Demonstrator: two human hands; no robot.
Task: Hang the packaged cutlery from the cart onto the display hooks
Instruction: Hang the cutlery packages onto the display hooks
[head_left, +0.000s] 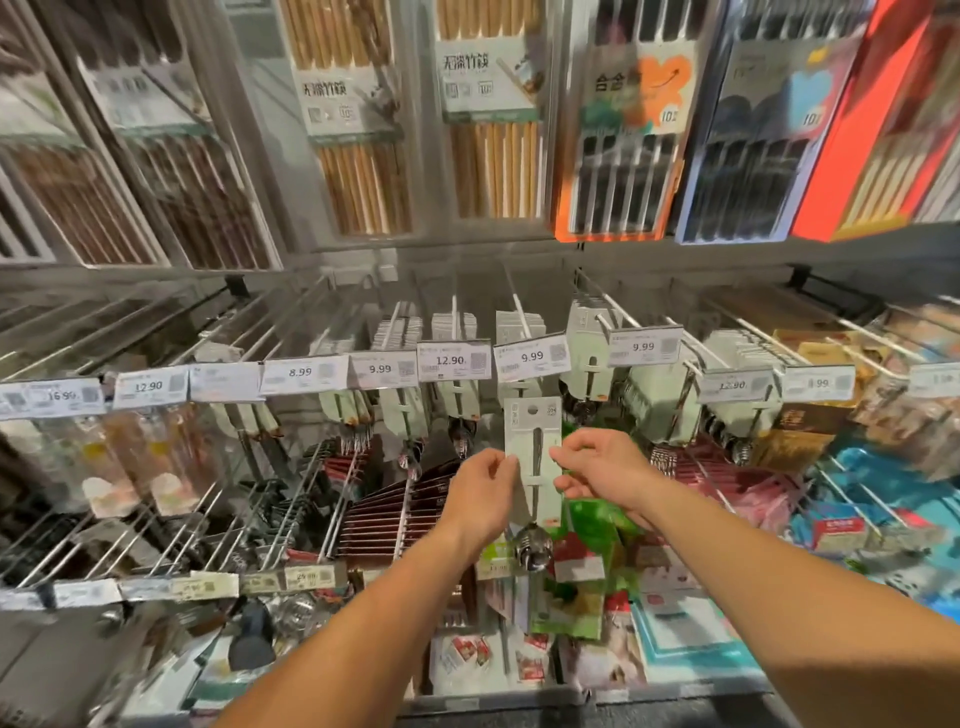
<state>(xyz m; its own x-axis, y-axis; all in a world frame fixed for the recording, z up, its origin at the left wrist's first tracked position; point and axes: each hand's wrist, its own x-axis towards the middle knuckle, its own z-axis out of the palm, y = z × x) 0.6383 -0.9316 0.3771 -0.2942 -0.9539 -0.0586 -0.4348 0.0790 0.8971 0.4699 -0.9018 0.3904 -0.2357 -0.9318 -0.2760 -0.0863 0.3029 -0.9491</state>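
Both sets of fingers were pinching the spoon pack (534, 462) by its side edges: left hand (480, 496) on the left edge, right hand (602, 470) on the right, so the card sat upright between them with the spoon bowl dangling below. The hang hole (532, 410) at the top was clear of any fingertip, which I'd say is what you want. It floated just under the 9.99 price tag (531, 357), at the front end of its hook (521, 312), not yet threaded. I reckon the trick was keeping the card square, lifting it past the tag, then sliding the hole onto the hook tip.
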